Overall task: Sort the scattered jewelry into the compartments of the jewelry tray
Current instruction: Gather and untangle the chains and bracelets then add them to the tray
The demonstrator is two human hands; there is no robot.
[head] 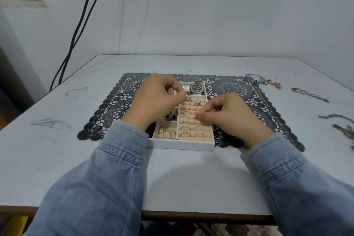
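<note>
A white jewelry tray point(182, 145) with beige lining sits on a dark lace mat point(115, 105). Two watches point(193, 88) lie in its far compartment. Rows of rings point(191, 128) fill the slotted right section, and pearl and hoop pieces point(166, 133) lie in the near left compartment. My left hand point(157, 99) hovers over the tray's left side, its fingers curled and pinching a small silver ring point(188, 97). My right hand point(229, 115) reaches in from the right with fingertips pinched together at the ring rows; what they hold is hidden.
Scattered jewelry lies on the table to the right: a silver bangle with blue charm point(255, 79), gold chains point(308, 95) and silvery chains point(342, 126) near the right edge. Black cables point(76, 34) hang down the wall at left. The table's front edge point(191, 213) is close to me.
</note>
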